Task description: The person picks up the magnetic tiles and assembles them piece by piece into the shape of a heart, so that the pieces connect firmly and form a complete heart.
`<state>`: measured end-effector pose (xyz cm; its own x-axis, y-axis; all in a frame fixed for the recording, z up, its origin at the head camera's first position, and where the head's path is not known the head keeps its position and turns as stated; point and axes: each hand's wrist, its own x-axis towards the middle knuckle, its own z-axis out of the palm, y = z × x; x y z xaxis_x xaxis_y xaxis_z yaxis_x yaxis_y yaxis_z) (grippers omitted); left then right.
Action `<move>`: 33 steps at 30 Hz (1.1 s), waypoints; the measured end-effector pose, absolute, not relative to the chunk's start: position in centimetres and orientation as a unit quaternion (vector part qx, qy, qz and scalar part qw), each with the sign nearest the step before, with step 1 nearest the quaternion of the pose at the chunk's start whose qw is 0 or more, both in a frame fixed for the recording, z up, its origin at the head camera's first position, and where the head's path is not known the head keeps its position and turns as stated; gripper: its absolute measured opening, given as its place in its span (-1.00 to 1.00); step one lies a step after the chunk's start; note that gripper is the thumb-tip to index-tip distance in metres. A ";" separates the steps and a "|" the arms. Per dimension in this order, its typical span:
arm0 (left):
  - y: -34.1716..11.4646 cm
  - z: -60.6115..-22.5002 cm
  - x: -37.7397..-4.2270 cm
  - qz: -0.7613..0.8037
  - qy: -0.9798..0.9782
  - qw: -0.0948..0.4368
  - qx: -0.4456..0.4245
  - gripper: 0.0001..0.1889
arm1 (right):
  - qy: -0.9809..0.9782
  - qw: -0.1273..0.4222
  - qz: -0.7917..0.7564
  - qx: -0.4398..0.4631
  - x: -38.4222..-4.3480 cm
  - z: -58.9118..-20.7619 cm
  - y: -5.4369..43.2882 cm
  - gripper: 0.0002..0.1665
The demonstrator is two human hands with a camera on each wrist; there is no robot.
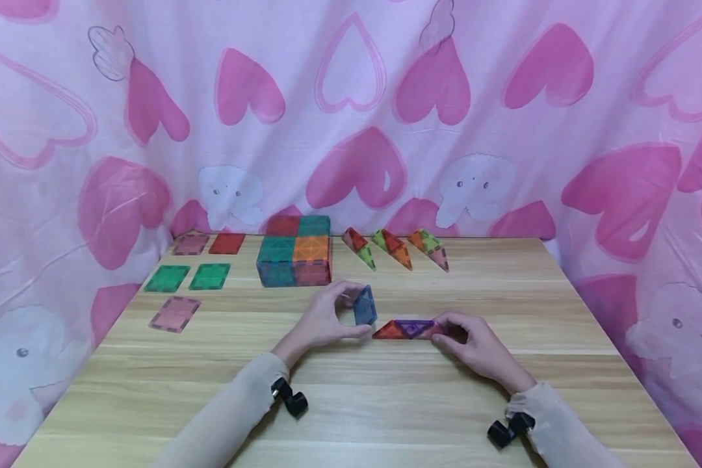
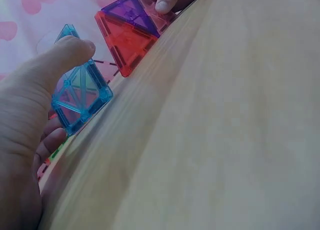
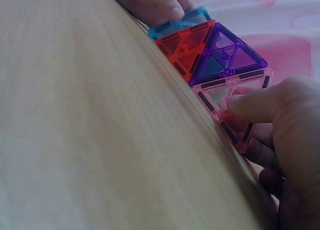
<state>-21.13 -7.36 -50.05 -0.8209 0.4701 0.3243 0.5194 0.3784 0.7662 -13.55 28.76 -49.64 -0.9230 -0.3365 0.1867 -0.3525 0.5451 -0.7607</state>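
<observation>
My left hand (image 1: 324,318) holds a blue translucent magnetic tile piece (image 1: 365,307), its thumb across the near face and fingers behind in the left wrist view. The piece stands up on edge and looks like triangles joined in a diamond. To its right, a strip of triangular magnetic tiles stands upright: an orange-red triangle (image 2: 125,40), a purple triangle (image 3: 230,52) and a pink triangle (image 3: 212,97). My right hand (image 1: 474,341) pinches the pink triangle at the strip's right end. In the head view, the blue piece is close beside the orange-red end.
Behind the left hand stands a box-shaped block of coloured tiles (image 1: 295,274). Three two-coloured diamonds, one red and green (image 1: 359,249), lie to its right. Flat at left are green squares (image 1: 209,276), pink squares (image 1: 175,314) and a red square (image 1: 227,244). A curtain (image 1: 351,117) hangs behind the table.
</observation>
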 end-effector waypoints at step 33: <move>-5.7 -50.3 -22.2 -0.469 -0.807 0.003 -0.359 -0.18 | -0.766 0.075 0.624 0.136 -16.3 -49.3 32.1 -0.57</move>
<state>-22.19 -5.68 -50.34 -0.7423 0.5767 0.3412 0.5818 0.3020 0.7552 -16.32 32.06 -49.30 -0.9519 -0.1137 0.2845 -0.3016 0.1844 -0.9354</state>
